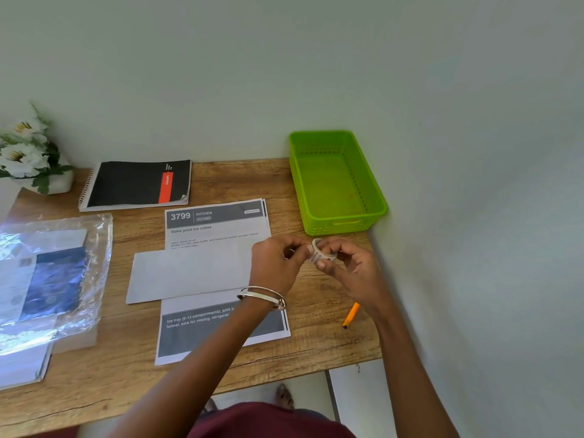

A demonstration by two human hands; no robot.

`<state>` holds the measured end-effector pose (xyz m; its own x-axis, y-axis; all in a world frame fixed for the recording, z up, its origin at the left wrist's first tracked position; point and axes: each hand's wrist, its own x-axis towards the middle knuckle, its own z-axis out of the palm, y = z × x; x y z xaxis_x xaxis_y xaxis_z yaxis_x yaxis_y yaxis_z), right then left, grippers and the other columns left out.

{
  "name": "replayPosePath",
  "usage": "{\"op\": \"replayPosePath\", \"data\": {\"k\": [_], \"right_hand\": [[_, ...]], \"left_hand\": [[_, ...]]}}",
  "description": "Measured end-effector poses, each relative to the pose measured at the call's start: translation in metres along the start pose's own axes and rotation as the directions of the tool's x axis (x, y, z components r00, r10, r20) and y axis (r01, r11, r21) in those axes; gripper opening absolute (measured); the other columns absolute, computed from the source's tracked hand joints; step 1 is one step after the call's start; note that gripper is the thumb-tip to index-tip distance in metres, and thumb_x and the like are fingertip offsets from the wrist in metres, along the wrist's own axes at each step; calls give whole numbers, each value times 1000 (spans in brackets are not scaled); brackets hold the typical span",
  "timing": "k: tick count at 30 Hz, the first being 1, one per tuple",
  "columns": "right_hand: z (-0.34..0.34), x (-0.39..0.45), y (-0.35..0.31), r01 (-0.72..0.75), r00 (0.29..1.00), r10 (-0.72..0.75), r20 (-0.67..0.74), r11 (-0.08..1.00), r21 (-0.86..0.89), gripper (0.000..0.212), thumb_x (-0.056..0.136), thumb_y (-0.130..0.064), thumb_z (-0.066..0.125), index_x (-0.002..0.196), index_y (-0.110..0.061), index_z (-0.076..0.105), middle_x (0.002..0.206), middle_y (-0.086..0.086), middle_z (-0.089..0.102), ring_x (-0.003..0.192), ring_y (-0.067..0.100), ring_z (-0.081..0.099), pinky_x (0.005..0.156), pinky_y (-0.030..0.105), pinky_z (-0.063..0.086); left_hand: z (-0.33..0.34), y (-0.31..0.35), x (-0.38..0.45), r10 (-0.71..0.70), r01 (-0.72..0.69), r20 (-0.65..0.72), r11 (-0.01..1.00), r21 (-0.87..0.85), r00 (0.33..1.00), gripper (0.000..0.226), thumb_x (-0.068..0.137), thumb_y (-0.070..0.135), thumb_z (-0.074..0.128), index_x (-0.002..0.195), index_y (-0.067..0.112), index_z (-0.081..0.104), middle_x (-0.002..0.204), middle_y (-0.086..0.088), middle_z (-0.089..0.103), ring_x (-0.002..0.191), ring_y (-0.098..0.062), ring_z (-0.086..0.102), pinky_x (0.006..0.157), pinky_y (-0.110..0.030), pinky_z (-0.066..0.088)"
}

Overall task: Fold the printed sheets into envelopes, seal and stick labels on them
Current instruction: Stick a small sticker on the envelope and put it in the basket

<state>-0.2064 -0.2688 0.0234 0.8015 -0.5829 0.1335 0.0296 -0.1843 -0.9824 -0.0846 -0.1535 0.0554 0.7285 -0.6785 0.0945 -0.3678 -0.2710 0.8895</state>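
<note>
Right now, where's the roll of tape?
In the head view, the roll of tape is held between both hands, right of the envelope, just in front of the green basket.

1. You get soft, even daylight; the wall (316, 58) looks pale green.
2. Strong glare whitens the plastic sleeve (53, 279) at left.
3. Wide-angle bending curves the table (252, 178) edges; the corners are softly blurred.
</note>
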Motion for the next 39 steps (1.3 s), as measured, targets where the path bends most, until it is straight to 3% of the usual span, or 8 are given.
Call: {"op": "replayPosePath", "data": {"k": [4,7,11,16,23,27,33,39], "right_hand": [[1,-1,-5,-55,998,53,27,996,66,11,79,-9,70,89,-8,64,101,0,68,103,18,62,87,29,48],[-1,-3,-11,-109,993,104,59,990,86,10,79,-8,67,88,-5,63,99,-3,70,96,10,63,82,24,49],[1,-5,-19,-137,986,126,112,986,92,10,85,5,62,88,-4,61,94,-8,71,90,6,61,77,19,49],[6,-6,-23,-149,983,141,115,987,62,12,85,4,61,89,-8,63,91,-12,71,89,3,62,76,18,49],[7,-5,-15,-180,981,184,64,982,-53,11,83,-20,70,84,-30,69,107,-1,70,98,20,63,84,40,51],[6,-8,-9,-201,980,195,-48,959,-198,13,80,-19,75,82,-28,66,99,-5,70,93,15,63,80,31,49],[12,-9,21,-208,962,18,-274,697,-686,18,73,-20,78,89,-19,70,98,-3,69,100,25,58,87,46,44],[28,-17,40,-327,929,1,-370,469,-821,18,75,-22,76,92,-19,72,104,0,70,110,26,53,90,43,27]], "left_hand": [[-8,-8,7,-169,189,132,970,-155,977,8,86,12,65,78,15,68,64,0,67,55,-11,64,57,-24,54],[-18,-10,10,-310,402,282,837,-373,908,9,88,6,61,81,8,67,68,-5,66,50,-10,60,53,-25,52],[-30,-11,9,-370,537,395,663,-521,841,9,89,6,59,84,4,67,67,-2,67,52,-11,54,54,-24,51],[-37,-15,8,-386,558,408,643,-524,828,11,90,7,58,85,5,67,72,-4,68,54,-11,55,56,-24,51],[-42,-18,8,-380,523,365,693,-496,850,13,92,11,57,80,11,63,82,-8,70,67,-16,67,62,-26,53],[-48,-20,8,-402,541,363,640,-545,841,10,91,11,58,83,12,64,82,-5,69,66,-15,67,61,-26,53],[-56,-28,4,-496,602,355,543,-585,792,8,91,12,58,89,11,65,83,-5,71,68,-18,64,63,-28,52],[-65,-37,-1,-572,625,321,479,-616,755,7,89,13,61,92,12,67,83,-7,71,68,-20,63,63,-29,51]]}}
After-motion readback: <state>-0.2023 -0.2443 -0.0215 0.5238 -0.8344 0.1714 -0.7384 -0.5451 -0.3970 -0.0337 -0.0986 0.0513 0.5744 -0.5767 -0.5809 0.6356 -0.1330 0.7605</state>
